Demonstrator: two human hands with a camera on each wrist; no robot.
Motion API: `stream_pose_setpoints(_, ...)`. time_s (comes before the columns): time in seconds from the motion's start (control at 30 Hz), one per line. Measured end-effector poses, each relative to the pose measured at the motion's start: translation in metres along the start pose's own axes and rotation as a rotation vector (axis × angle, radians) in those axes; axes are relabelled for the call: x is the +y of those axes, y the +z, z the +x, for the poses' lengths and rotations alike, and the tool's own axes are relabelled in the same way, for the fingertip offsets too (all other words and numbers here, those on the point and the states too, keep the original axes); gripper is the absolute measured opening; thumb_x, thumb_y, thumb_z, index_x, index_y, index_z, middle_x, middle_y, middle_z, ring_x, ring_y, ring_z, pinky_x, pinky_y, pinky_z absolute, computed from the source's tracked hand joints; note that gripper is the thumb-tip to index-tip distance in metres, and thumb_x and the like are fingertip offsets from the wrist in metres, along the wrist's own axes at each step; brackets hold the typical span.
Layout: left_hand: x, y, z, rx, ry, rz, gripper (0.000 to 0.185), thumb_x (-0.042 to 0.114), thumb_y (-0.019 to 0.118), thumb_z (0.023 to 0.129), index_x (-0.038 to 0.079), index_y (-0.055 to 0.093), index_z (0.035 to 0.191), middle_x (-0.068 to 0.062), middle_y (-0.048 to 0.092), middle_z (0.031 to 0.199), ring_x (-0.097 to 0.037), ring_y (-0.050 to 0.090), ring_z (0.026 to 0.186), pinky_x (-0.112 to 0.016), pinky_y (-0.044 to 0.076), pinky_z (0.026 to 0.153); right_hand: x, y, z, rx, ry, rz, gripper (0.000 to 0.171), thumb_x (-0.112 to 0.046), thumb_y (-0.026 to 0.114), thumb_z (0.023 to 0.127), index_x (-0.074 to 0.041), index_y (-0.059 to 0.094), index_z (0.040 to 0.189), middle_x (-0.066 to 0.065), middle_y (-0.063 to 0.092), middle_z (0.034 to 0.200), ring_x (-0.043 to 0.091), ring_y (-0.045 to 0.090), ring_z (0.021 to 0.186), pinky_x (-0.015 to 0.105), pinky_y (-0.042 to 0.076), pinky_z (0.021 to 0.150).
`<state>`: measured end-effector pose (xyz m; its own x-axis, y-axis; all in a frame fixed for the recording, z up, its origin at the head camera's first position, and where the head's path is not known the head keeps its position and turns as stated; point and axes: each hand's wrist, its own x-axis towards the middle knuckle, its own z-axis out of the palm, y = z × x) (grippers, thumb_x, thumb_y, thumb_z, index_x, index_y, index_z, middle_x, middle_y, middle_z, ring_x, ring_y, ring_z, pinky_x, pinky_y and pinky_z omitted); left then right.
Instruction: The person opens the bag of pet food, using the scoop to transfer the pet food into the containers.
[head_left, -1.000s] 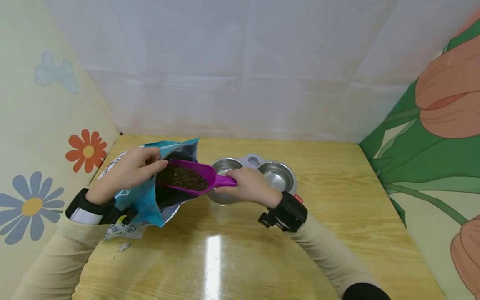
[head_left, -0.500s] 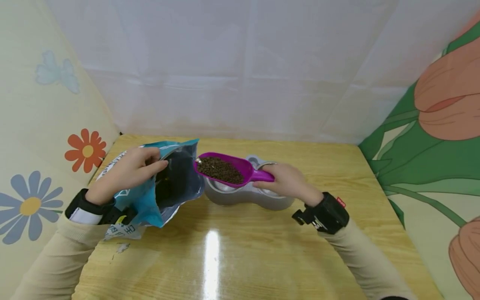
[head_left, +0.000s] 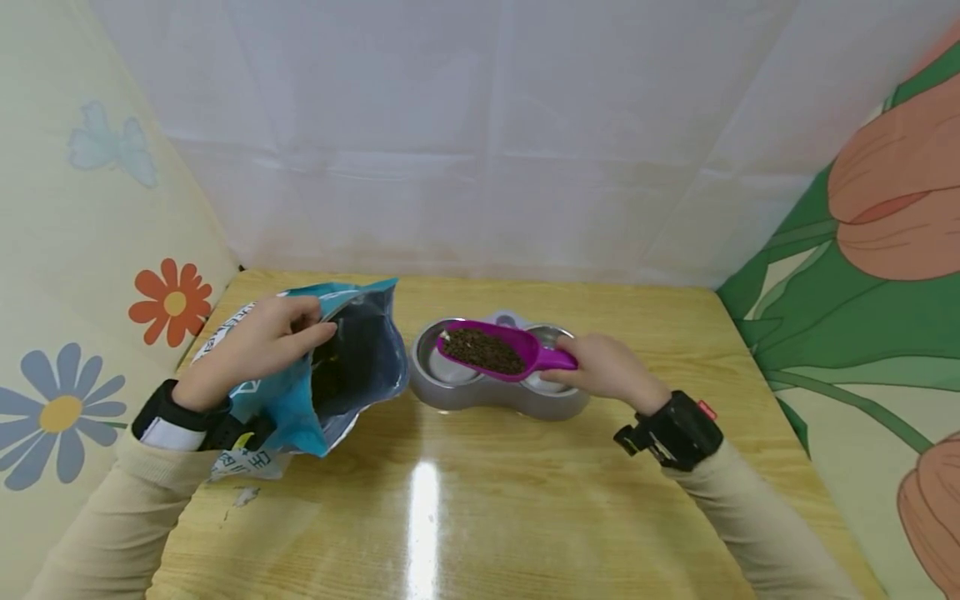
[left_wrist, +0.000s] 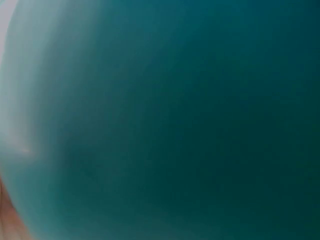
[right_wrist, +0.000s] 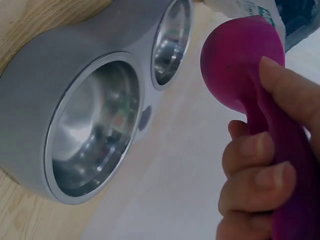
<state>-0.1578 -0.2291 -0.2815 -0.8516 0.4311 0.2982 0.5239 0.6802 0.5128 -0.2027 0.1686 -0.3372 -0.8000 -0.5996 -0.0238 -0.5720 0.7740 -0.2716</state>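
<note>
My left hand [head_left: 258, 350] grips the upper rim of a blue pet food bag [head_left: 281, 417], which leans with its silvery mouth facing right. In the left wrist view the teal bag [left_wrist: 150, 125] fills nearly everything. My right hand [head_left: 611, 367] holds a magenta scoop [head_left: 531, 354] by its handle, level and heaped with brown kibble [head_left: 480, 350]. Under the scoop stands a grey double pet feeder [head_left: 495, 400]; the scoop overlaps its left steel bowl [head_left: 435, 362] and partly hides both bowls. The right wrist view shows fingers [right_wrist: 255, 182] curled round the handle, beside a bare steel bowl [right_wrist: 90, 130].
The wooden table [head_left: 525, 508] carries bag and feeder, with a bright light reflection at the front. A white sheet [head_left: 480, 167] hangs behind. Painted walls [head_left: 847, 333] border the table on both sides. A small pale mark [head_left: 245, 497] lies near the bag.
My right hand has drawn the kibble-filled scoop out of the bag and moved it right, over the feeder. The left hand and bag have stayed in place.
</note>
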Motion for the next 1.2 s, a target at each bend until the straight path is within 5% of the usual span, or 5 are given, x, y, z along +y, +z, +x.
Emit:
stream_pose_setpoints(0.57,-0.002,0.001,0.001,0.008,0.013,-0.007,0.03,0.005,0.059,0.085,0.011,0.041,0.063,0.006,0.03,0.051,-0.009,0.03,0.041,-0.026,0.026,0.041,-0.011,-0.005,0.057,-0.131,-0.002,-0.234,0.031,-0.036,0.07,0.078,-0.016,0.05,0.066,-0.005,0.044,0.06,0.012,0.04,0.053,0.027,0.031,0.046)
stream_pose_setpoints(0.83,-0.001,0.001,0.0,0.006,0.009,-0.017,0.029,0.006,0.059,0.086,0.011,0.041,0.063,0.006,0.031,0.051,-0.008,0.031,0.041,-0.026,0.026,0.04,-0.038,-0.012,0.084,-0.215,0.036,-0.382,0.028,-0.032,0.075,0.071,-0.012,0.055,0.069,0.001,0.055,0.068,0.018,0.053,0.063,0.038,0.046,0.053)
stream_pose_setpoints(1.2,-0.002,0.001,-0.001,0.009,0.003,-0.014,0.029,0.006,0.059,0.085,0.011,0.041,0.063,0.006,0.031,0.051,-0.009,0.032,0.042,-0.026,0.026,0.041,-0.069,-0.013,0.106,-0.083,-0.028,-0.638,0.023,0.0,0.059,0.067,-0.014,0.047,0.052,-0.002,0.052,0.055,0.011,0.045,0.05,0.028,0.044,0.049)
